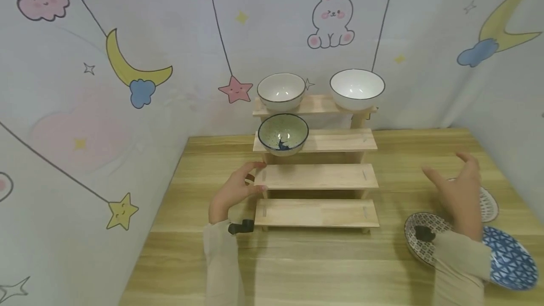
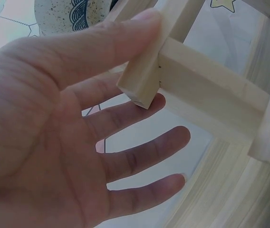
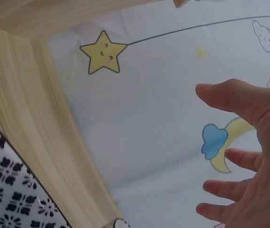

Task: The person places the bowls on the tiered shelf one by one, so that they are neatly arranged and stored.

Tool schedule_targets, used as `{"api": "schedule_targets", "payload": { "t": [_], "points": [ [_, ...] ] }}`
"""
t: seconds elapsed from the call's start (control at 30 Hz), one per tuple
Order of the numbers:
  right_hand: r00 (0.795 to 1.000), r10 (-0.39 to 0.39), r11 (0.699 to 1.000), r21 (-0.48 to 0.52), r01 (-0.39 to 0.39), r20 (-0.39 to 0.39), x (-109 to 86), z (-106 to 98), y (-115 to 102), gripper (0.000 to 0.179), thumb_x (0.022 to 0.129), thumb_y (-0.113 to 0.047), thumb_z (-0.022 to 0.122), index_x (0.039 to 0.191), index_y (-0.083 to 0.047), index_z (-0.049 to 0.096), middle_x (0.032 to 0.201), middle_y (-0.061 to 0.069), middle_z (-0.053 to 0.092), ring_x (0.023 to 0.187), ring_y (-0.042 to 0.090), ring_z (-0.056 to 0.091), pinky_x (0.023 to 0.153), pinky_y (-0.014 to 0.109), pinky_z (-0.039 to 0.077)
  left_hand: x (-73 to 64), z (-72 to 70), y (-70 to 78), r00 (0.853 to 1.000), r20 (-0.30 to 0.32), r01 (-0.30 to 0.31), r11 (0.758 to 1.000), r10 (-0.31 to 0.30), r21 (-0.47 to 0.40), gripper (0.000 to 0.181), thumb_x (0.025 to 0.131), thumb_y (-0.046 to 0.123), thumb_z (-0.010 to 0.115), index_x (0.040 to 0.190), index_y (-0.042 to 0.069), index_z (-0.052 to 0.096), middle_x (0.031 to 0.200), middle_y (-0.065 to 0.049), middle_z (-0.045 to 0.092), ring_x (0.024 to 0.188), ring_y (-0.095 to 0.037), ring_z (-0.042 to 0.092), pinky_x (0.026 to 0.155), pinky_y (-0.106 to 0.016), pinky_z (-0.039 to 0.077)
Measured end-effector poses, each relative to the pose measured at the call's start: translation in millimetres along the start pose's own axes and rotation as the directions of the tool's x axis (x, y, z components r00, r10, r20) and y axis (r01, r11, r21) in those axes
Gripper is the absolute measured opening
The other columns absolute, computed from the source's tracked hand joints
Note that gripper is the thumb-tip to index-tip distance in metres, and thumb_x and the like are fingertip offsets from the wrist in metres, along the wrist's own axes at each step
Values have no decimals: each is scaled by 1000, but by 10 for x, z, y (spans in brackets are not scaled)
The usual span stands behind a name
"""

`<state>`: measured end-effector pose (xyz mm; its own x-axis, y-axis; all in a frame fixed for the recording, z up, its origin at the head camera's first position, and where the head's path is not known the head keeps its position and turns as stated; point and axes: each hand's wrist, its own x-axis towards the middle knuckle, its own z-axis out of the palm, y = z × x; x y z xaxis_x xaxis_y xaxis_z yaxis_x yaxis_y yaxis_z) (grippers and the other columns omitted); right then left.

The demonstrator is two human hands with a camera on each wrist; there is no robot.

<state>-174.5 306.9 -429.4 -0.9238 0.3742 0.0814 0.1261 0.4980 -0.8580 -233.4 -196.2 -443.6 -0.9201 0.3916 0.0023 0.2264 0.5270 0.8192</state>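
Note:
My left hand is at the left end of a tiered wooden shelf stand, thumb and fingers around the end of its second step from the bottom. In the left wrist view the thumb and index finger pinch a wooden bar, the other fingers spread. A green bowl sits on the step above; two white bowls, one left and one right, sit on top. My right hand hangs over the plates at right, thumb and fingers apart, holding nothing.
At right on the wooden table are a black-patterned dish, a blue-and-white plate and a leaf-patterned dish, partly hidden by my right arm. A cartoon-printed white cloth hangs behind the stand and along both sides.

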Motion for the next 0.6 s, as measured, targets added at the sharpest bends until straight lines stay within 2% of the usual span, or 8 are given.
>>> {"api": "schedule_targets", "payload": {
  "t": [0.17,0.43,0.6],
  "points": [
    [1000,4,998,-62,-2,29,9,-57,110,96,95,-33,70,158,4,7,160,36,5,143,59,10,114,69,11,-2,10,2,1000,1,3,1000,-3,-1,64,91,19,78,148,8,49,151,-12,47,113,-37,55,92,-51,50],
    [999,11,989,-148,-3,49,-13,-109,274,95,95,-30,69,156,10,9,155,43,9,139,63,13,111,72,14,-4,16,-1,1000,6,4,1000,-4,-9,65,91,18,78,148,8,48,150,-13,48,113,-39,55,91,-50,50],
    [998,40,962,-272,-26,45,-13,-166,369,96,94,-35,69,156,9,11,154,43,14,138,63,16,105,79,15,-7,12,5,1000,2,1,1000,-1,-8,64,91,17,77,148,8,48,150,-12,48,113,-39,55,91,-50,50]
  ]
}}
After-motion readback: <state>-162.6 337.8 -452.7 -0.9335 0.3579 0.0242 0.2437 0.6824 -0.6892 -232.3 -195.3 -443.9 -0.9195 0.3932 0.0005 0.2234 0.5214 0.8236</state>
